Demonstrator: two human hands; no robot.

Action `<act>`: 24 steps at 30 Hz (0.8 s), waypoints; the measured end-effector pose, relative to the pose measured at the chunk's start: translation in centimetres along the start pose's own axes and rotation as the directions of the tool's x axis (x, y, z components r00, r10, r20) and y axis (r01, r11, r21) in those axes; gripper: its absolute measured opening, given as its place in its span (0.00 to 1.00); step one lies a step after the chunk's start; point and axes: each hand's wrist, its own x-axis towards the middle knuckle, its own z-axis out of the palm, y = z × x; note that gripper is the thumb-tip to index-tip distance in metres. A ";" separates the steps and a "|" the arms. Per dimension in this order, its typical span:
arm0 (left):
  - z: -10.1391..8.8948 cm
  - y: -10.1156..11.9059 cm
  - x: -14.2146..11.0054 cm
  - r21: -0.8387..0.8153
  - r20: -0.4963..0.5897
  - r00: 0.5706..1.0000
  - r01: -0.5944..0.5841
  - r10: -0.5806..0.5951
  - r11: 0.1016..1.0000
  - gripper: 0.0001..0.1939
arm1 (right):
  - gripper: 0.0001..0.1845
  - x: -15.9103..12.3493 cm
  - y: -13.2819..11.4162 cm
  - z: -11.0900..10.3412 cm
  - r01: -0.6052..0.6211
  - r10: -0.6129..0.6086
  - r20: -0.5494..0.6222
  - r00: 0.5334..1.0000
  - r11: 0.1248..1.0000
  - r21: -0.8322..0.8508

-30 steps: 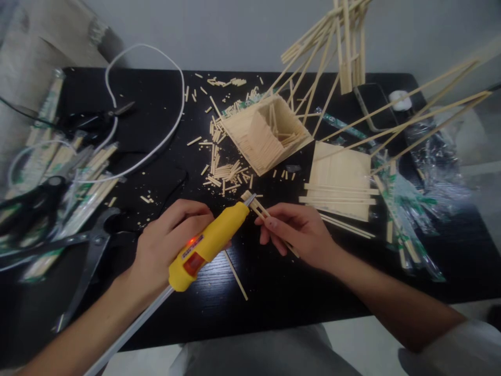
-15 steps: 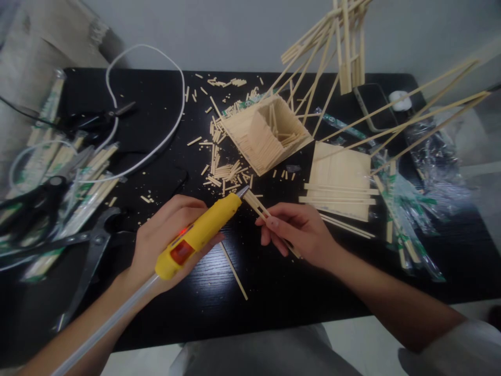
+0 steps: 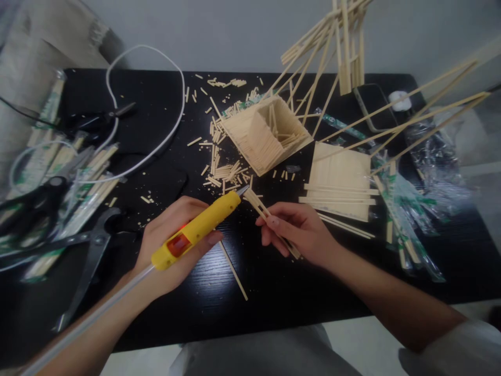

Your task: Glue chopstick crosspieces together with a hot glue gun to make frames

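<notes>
My left hand (image 3: 176, 240) is closed around a yellow hot glue gun (image 3: 203, 224) with a red-lit switch and a clear glue stick (image 3: 90, 324) coming out of its back. The metal nozzle points up and right, at the far ends of the wooden sticks (image 3: 256, 202) in my right hand (image 3: 295, 227). My right fingers pinch these few joined sticks, which have a narrow gap between them; whether the nozzle touches them I cannot tell. A single loose stick (image 3: 235, 271) lies on the black table between my hands.
Beyond my hands stands a stick-built box on a square base (image 3: 270, 136), amid cut stick pieces (image 3: 227, 169). A flat stick panel (image 3: 340, 172) and wrapped chopsticks (image 3: 407, 230) lie right. Scissors (image 3: 55, 183), pliers (image 3: 97, 240) and a white cable (image 3: 182, 104) are left. Stick frames (image 3: 348, 47) rise behind.
My left hand and the glue gun have turned slightly, the gun's rear end shifting a little left. My right hand holds the sticks almost still.
</notes>
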 end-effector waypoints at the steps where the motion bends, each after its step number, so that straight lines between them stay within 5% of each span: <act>1: 0.1 0.1 0.0 -0.008 -0.002 1.000 0.005 -0.005 1.000 0.03 | 0.10 0.0 0.0 0.0 0.001 -0.001 -0.004 1.000 1.000 -0.005; 12: 0.8 0.2 -0.9 -0.022 0.053 0.996 0.080 -0.078 0.997 0.07 | 0.13 0.0 -0.1 0.1 -0.016 0.016 -0.008 1.000 1.000 0.005; 24: 0.4 0.5 -0.7 0.067 -0.004 0.999 -0.032 0.033 0.997 0.05 | 0.13 0.1 0.0 0.2 -0.037 0.036 -0.034 0.999 0.999 -0.035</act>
